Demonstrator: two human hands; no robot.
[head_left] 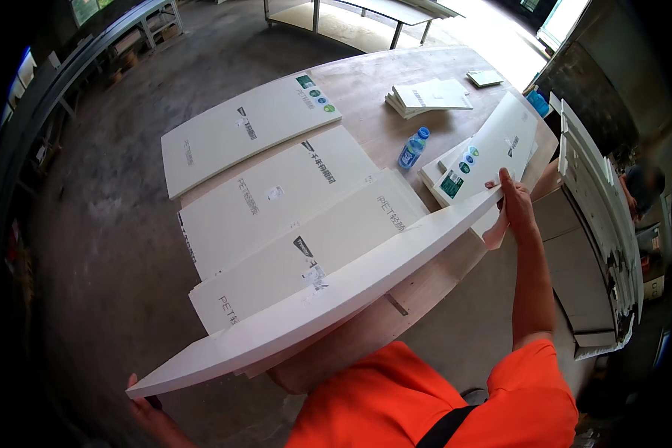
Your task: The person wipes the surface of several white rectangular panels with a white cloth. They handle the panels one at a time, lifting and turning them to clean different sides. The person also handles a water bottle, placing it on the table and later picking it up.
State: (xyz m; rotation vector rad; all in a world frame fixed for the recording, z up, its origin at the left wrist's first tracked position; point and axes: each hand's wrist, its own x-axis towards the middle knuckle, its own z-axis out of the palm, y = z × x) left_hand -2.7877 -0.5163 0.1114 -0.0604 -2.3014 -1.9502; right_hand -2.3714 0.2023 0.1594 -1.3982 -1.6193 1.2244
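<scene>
A long white panel (336,299) is held at its two ends, its narrow edge facing me, along the near side of the table. My left hand (148,415) grips its left end, low and beyond the table's corner, with the fingers partly hidden. My right hand (517,205) is closed round the right end, thumb on top. Just behind it lie white printed boards, a near board (276,276), a middle board (276,190) and a far board (246,134). By my right hand, a white board with round green and blue stickers (493,149) rests on other boards.
The wooden table (351,82) carries a blue-capped water bottle (413,148), a small stack of white boards (429,97) and a small white piece (485,78). Panels stand upright at the right (586,246). Another person (638,187) is at the far right. Metal-framed benches stand farther back.
</scene>
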